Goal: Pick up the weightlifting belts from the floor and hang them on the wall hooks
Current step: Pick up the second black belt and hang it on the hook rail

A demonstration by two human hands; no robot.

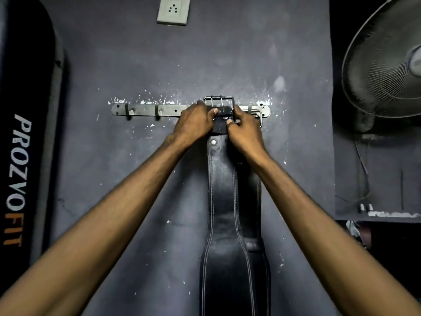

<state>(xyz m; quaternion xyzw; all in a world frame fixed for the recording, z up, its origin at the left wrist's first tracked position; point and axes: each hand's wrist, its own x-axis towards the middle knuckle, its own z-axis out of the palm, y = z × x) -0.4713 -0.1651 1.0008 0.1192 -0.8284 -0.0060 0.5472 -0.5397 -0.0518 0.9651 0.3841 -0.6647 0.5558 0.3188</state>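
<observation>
- Fingers (215, 111) of the left hand (193, 120) and the right hand (245, 127) pinch the top of the black belt (224, 201) just under its metal buckle (219, 101).
- The buckle sits at the wall hook rail (145, 109), seemingly over a hidden hook; the belt hangs straight down the wall.
- Thick stitched leather looks stiff and fairly heavy, so holding near the buckle seems best for steering it.
- Two hooks (128, 111) stand free to the left.
</observation>
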